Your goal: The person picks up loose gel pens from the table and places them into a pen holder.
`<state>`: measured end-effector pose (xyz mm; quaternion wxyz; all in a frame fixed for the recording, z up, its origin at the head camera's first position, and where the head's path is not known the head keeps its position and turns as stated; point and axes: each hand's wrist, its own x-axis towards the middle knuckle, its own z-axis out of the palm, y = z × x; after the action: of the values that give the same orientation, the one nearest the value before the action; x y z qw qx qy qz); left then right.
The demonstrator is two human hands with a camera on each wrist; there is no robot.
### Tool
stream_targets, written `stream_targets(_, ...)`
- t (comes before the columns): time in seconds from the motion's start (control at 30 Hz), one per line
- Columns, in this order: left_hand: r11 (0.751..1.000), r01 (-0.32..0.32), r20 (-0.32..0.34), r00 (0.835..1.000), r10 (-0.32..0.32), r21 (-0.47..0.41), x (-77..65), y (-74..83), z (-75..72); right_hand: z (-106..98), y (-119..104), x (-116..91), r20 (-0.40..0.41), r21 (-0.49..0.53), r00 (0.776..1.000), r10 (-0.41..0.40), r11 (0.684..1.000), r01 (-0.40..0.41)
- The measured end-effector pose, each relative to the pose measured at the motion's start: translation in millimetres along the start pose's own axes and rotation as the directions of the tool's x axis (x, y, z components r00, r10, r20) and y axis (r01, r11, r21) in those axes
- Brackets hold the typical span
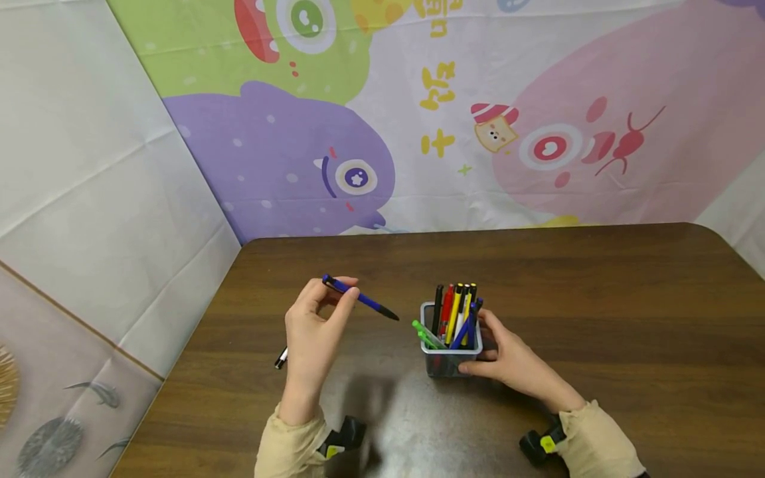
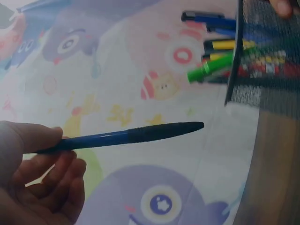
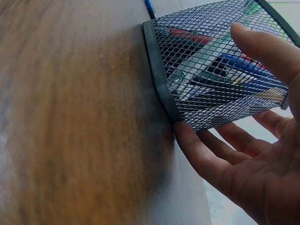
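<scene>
Between thumb and fingers, my left hand (image 1: 315, 328) pinches a blue pen (image 1: 364, 300) with a dark grip, its tip slanting down toward the right. In the left wrist view the pen (image 2: 103, 139) lies almost level, clear of the holder. My right hand (image 1: 514, 364) grips the side of a mesh pen holder (image 1: 442, 364), thumb at the front and fingers round the right and back. The right wrist view shows the thumb and fingers about the black mesh (image 3: 201, 51). Several pens stand in the holder: black, red (image 1: 446, 309), yellow, blue and green (image 1: 427, 335).
A white and black pen (image 1: 281, 358) lies on the brown wooden table (image 1: 597, 299), partly hidden behind my left wrist. A cloth backdrop (image 1: 406, 186) with cartoon figures hangs behind the table's far edge. Both wrists wear black camera mounts.
</scene>
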<state>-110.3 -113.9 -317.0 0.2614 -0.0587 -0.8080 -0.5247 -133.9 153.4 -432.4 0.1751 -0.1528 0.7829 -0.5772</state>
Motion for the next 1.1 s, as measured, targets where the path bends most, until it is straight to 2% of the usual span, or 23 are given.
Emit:
stream_targets(0.07,0.997,0.007,0.026,1.0,-0.005,-0.073,-1.4,2.7,2.3,-0.1,-0.1,0.0,0.0,0.003,1.0,0.001,1.0,-0.001)
stream_targets(0.13,0.989,-0.006,0.036,0.999,0.012,-0.145,-2.8,-3.9,5.6,0.1,0.0,0.1,0.001,0.004,1.0,-0.002,1.0,0.002)
stream_targets(0.23,0.974,-0.022,0.05,0.998,0.034,-0.226,-6.0,-1.4,9.3,0.5,0.3,0.2,0.003,0.009,1.0,-0.007,1.0,0.007)
stream_targets(0.4,0.961,-0.076,0.09,0.991,0.103,-0.267,-9.3,-1.1,16.6,0.5,0.1,-0.2,0.004,0.008,1.0,-0.006,1.0,0.006)
stream_targets(0.5,0.963,-0.124,0.124,0.98,0.157,-0.241,-10.5,-2.8,21.3,0.0,-0.1,-0.2,0.004,0.003,1.0,-0.003,1.0,0.003)
stream_targets(0.7,0.966,-0.215,0.232,0.941,0.245,-0.147,-14.7,-5.4,31.4,-0.2,-0.2,0.3,-0.004,-0.011,1.0,0.005,1.0,-0.005)
stream_targets(0.9,0.972,-0.208,0.334,0.913,0.233,-0.109,-19.4,-6.3,40.0,0.9,0.2,0.7,-0.014,-0.021,1.0,0.008,1.0,-0.009)
stream_targets(1.1,0.982,-0.186,0.422,0.887,0.187,-0.043,-22.5,-7.9,47.5,0.5,-0.6,0.0,-0.015,-0.016,1.0,0.004,1.0,-0.004)
